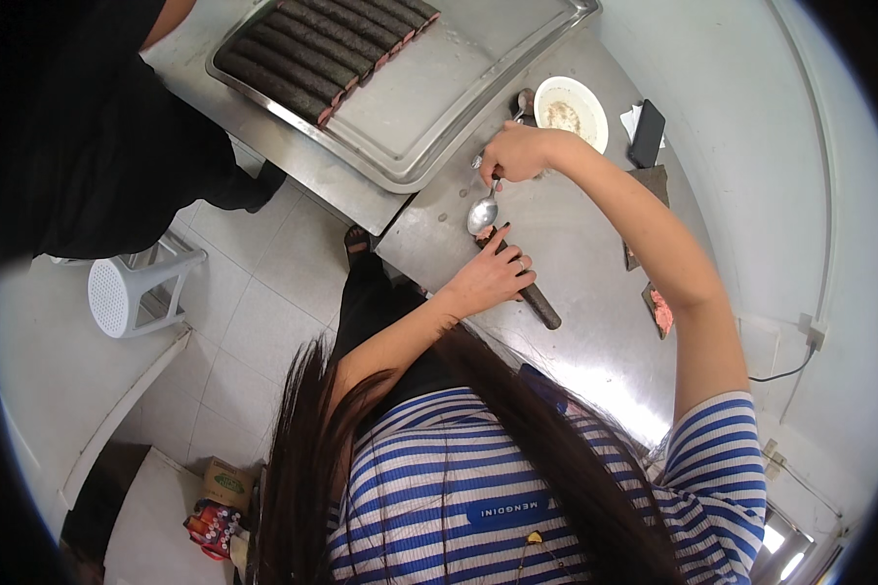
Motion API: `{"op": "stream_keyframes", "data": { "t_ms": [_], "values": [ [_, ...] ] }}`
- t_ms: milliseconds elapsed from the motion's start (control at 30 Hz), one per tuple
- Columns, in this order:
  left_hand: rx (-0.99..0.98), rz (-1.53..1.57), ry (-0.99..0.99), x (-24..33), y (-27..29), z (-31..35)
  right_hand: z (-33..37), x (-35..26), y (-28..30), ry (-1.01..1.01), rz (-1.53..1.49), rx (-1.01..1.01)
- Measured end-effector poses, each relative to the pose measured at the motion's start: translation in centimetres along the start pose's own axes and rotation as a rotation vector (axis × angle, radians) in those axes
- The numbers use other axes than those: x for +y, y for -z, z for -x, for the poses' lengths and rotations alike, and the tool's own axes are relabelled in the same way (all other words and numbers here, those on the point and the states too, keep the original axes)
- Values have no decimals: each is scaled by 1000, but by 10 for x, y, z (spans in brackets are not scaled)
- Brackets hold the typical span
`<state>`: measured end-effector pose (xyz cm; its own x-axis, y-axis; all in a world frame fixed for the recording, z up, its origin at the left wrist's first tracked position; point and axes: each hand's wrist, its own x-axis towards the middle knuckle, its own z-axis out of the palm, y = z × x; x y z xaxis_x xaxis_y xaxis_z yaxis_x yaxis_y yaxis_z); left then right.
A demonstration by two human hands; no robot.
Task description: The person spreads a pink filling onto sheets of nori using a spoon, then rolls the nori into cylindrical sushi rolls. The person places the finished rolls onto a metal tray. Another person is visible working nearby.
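My left hand (495, 277) is wrapped around a dark seaweed roll (543, 308), which lies slantwise on the steel table. Pink filling shows at the roll's far end. My right hand (515, 154) grips a metal spoon (483, 215) by its handle, and the spoon's bowl is at that end, touching or just above the filling. Beyond my right hand stands a white bowl (595, 109) with a little pale, cloudy content. Beside it rests another spoon-like utensil (524, 101), partly hidden.
A large metal tray (400, 180) at the back holds several finished-looking dark rolls (312, 58). Right of my work lie dark sheets (651, 185), one with pink filling (661, 311), and a black phone (647, 134). A person in black (98, 146) and a white stool (112, 297) are at left.
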<state>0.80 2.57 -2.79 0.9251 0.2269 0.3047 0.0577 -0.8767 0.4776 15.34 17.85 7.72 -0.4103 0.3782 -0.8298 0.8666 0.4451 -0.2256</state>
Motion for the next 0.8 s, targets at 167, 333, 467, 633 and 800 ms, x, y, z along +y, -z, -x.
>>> {"op": "stream_keyframes", "data": {
  "t_ms": [167, 333, 467, 633, 800],
  "values": [
    [-3, -14, -20, 1, 2, 2, 8, 14, -6, -26, -102, 74],
    [15, -10, -33, 2, 11, 5, 10, 25, -23, -97, -213, 158],
    [36, -4, -22, 3, 12, 10, 8, 22, -31, 17, -152, 289],
    [50, -18, -11, 3, 10, 13, 7, 9, -35, 134, 16, 465],
    [77, -30, -13, 3, 7, 11, 13, 0, -40, 195, 185, 591]
  ]
}}
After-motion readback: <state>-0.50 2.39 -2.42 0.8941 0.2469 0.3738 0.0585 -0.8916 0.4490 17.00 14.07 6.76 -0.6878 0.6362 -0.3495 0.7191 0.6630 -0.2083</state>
